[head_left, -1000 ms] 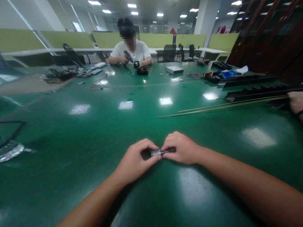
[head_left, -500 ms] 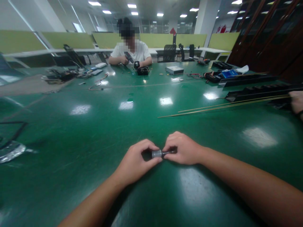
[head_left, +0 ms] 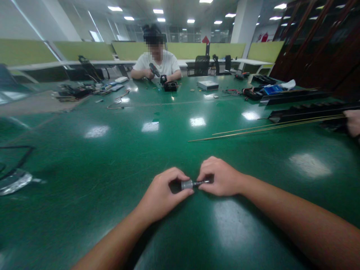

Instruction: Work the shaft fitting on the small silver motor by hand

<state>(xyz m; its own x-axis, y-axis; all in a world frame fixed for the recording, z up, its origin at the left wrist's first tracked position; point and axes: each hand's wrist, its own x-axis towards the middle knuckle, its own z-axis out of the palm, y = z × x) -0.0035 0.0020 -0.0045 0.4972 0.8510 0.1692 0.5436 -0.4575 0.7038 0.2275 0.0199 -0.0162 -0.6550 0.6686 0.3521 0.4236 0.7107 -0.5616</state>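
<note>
Just above the green tabletop, my left hand point(head_left: 165, 191) grips a small silver cylinder point(head_left: 186, 184) between thumb and fingers. A thin dark shaft point(head_left: 197, 183) sticks out of the cylinder's right end. My right hand point(head_left: 221, 176) pinches this shaft with thumb and forefinger; its bright tip point(head_left: 207, 181) shows inside the curl of the fingers. The piece lies roughly level, with a short stretch of shaft between the two hands. Its exact kind is too small to make out.
Thin brass-coloured rods point(head_left: 239, 132) reach in from the right, near another person's hand point(head_left: 353, 122). Black channels point(head_left: 303, 112) lie behind them. Across the green table point(head_left: 112, 161), a person point(head_left: 157, 63) holds a power drill point(head_left: 154, 69) at a black part point(head_left: 170, 86). A silver box point(head_left: 208, 85) sits nearby.
My right hand has slid slightly right along the shaft, away from the cylinder, so more of the shaft shows. The left hand stays on the cylinder. The view has shifted slightly.
</note>
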